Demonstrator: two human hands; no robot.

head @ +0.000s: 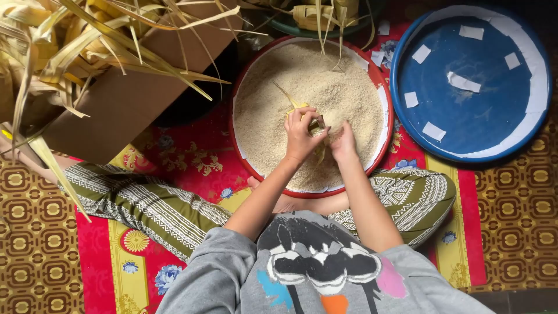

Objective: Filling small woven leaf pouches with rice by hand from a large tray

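At the far left we see a heap of dry, pale yellow palm leaf strips [70,40] spilling over a brown cardboard box [125,104], which rests on the floor on a red mat with yellow floral bands [192,160]. Next comes our left hand [299,135], its grip closed around a small woven pouch of yellow palm leaf [314,125], fingers curled over the top of it. The pouch sits just above the uncooked white rice [273,99] that fills a round, red-rimmed white basin [381,87] in front of our crossed legs. Our right hand [344,142] is just beside the left, its grip pinched shut on the lower edge of the same pouch, knuckles touching the rice. Behind the basin stands a dark green bowl [290,26] holding more woven leaf pouches. At the far right lies a round blue tray with a white rim [537,75], with small white paper scraps [463,82] scattered across it.
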